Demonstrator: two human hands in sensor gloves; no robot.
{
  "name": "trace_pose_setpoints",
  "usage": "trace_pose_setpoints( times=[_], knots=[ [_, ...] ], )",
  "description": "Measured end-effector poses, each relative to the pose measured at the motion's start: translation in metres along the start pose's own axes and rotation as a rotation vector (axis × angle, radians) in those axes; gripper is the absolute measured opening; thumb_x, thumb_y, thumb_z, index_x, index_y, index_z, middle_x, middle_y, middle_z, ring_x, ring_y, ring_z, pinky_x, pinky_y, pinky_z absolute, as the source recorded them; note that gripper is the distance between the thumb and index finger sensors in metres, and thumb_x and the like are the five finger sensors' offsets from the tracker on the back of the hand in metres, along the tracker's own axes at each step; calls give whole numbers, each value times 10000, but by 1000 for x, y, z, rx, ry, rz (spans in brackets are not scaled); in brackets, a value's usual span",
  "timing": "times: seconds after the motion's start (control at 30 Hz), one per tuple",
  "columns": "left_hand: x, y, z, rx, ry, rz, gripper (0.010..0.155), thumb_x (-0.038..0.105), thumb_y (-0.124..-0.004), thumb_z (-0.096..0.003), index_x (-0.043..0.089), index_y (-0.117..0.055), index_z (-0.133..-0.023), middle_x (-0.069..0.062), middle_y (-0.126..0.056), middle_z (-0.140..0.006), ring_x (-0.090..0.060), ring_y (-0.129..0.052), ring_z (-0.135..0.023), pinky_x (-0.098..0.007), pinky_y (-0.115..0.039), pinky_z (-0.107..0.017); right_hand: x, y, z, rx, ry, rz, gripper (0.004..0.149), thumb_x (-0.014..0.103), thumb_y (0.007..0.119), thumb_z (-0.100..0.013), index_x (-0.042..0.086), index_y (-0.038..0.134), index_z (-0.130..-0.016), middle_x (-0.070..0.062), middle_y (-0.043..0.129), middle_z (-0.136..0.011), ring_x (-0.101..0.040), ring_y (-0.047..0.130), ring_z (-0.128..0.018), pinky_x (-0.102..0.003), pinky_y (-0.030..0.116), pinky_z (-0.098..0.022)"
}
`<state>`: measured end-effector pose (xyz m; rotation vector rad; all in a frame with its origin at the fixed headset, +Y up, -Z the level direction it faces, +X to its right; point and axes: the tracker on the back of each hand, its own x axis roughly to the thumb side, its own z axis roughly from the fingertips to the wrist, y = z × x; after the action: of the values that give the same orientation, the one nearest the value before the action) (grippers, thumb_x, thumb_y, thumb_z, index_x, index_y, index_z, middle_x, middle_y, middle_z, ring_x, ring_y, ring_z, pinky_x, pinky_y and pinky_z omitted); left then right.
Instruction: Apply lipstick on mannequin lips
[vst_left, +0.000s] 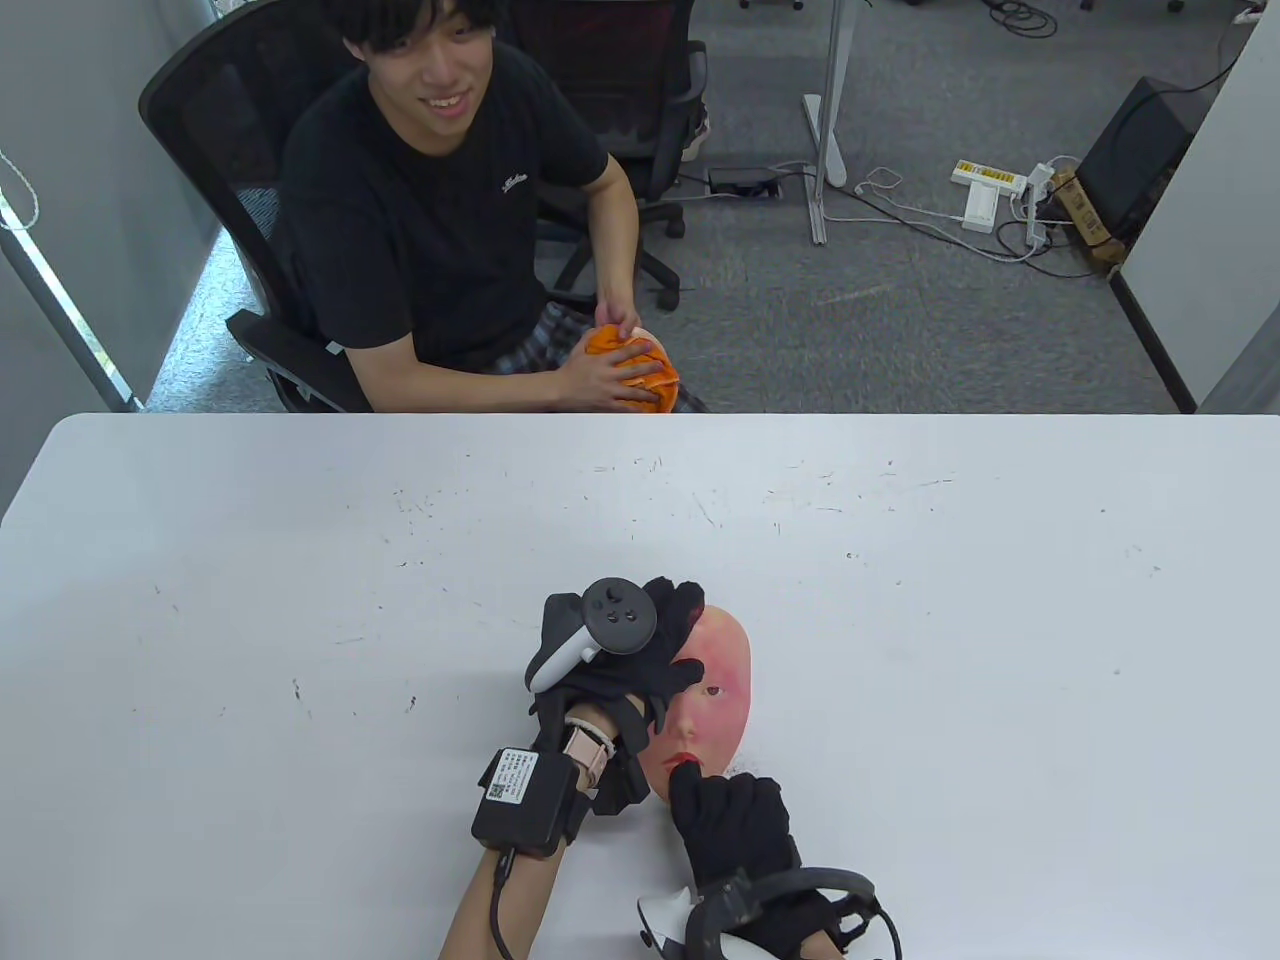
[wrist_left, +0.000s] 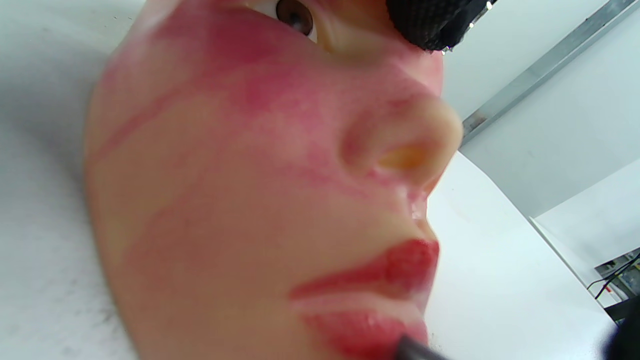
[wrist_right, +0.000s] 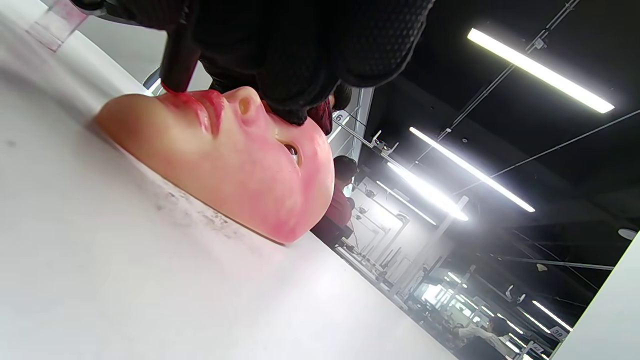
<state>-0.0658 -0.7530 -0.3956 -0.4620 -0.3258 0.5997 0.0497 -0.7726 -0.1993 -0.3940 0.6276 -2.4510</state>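
Observation:
A pink mannequin face (vst_left: 715, 690) lies face up on the white table (vst_left: 300, 560), smeared with red on cheeks and forehead. My left hand (vst_left: 640, 650) rests on its left side and forehead, holding it down; a fingertip (wrist_left: 425, 20) shows by the eye. My right hand (vst_left: 730, 820) holds a black lipstick (wrist_right: 175, 55) with its tip touching the red lower lip (wrist_left: 365, 332). The mannequin face also shows in the left wrist view (wrist_left: 240, 200) and the right wrist view (wrist_right: 240, 165).
A man in a black shirt (vst_left: 440, 210) sits in a chair across the table, holding an orange object (vst_left: 630, 370). The table's far edge runs just in front of him. Cables and a power strip (vst_left: 985, 190) lie on the floor behind.

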Motion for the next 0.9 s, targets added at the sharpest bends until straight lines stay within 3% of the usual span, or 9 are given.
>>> trace_pose_setpoints(
  times=[0.3, 0.53, 0.9],
  knots=[
    [0, 0, 0, 0, -1, 1, 809, 450, -698, -485, 482, -176, -1102, 67, -52, -1179, -253, -81, -1092, -502, -211, -821, -12, 3, 0, 48, 56, 14, 506, 493, 702, -399, 307, 745, -868, 117, 917, -600, -122, 979, -538, -349, 851, -464],
    [0, 1, 0, -9, 3, -3, 808, 451, -697, -486, 485, -174, -1100, 69, -50, -1179, -252, -80, -1092, -501, -211, -822, -7, -1, 0, 9, 20, -2, 508, 503, 688, -404, 313, 734, -873, 132, 914, -603, -108, 982, -539, -338, 860, -462],
    [-1, 0, 0, -1, -4, 6, 805, 450, -696, -488, 483, -175, -1101, 72, -49, -1178, -248, -77, -1093, -498, -207, -823, -33, 14, -8, 166, 110, -193, 513, 530, 663, -427, 325, 708, -894, 165, 906, -627, -73, 991, -553, -305, 880, -463]
  ],
)
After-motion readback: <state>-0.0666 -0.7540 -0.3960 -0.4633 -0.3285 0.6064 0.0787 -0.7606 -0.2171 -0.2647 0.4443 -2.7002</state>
